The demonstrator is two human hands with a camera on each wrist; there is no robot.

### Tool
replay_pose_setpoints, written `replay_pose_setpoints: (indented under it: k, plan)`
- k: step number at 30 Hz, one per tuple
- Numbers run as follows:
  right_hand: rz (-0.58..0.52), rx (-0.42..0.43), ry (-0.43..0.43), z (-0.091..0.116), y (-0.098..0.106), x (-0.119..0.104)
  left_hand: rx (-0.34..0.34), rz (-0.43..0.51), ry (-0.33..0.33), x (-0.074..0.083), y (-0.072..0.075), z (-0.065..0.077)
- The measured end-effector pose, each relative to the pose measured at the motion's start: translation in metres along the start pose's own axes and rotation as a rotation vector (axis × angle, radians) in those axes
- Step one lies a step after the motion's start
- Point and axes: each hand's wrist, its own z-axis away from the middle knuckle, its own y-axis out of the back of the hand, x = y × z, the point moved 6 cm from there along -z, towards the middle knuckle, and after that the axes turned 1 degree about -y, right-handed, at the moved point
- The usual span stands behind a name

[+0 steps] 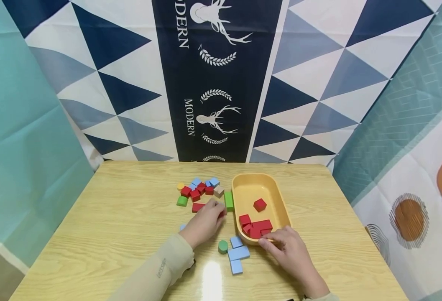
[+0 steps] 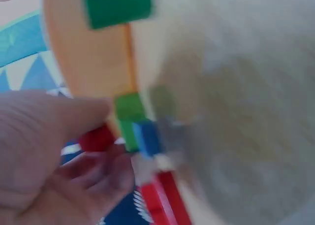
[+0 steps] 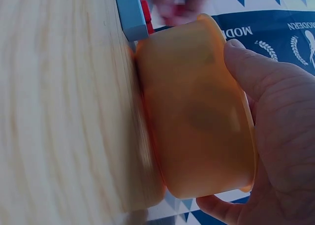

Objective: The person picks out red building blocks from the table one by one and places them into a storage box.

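Between the thumb and fingertips of the left hand [image 1: 205,221], a small red block [image 2: 97,139] is pinched, just to the left of the yellow tray [image 1: 256,190]; its lower part is hidden by the fingers. At the tray's near right corner, the right hand [image 1: 290,253] grips the rim, so the two hands are apart. A light, steady hold on that rim should be enough to stop the tray sliding, and the pinch probably wants lifting over the wall rather than dragging, since a long green block [image 1: 229,201] stands right beside it and could be knocked. More red blocks [image 1: 262,225] lie gathered at the tray's near end, with a single red cube [image 1: 260,205] farther in, leaving good room around it. Near the tray's close edge, blue blocks [image 1: 238,253] and a green cylinder [image 1: 223,246] rest on the wooden table [image 1: 111,234].
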Motion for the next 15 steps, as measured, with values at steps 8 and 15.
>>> replay_pose_setpoints:
  k: [8,15]
  plan:
    - [-0.005,0.03,0.052,-0.001,0.003,-0.003,0.131,0.143,-0.092,0.059,0.019,-0.029]
    - [0.006,0.039,0.083,-0.001,0.004,-0.006,-0.007,-0.054,-0.2,0.081,-0.012,-0.019]
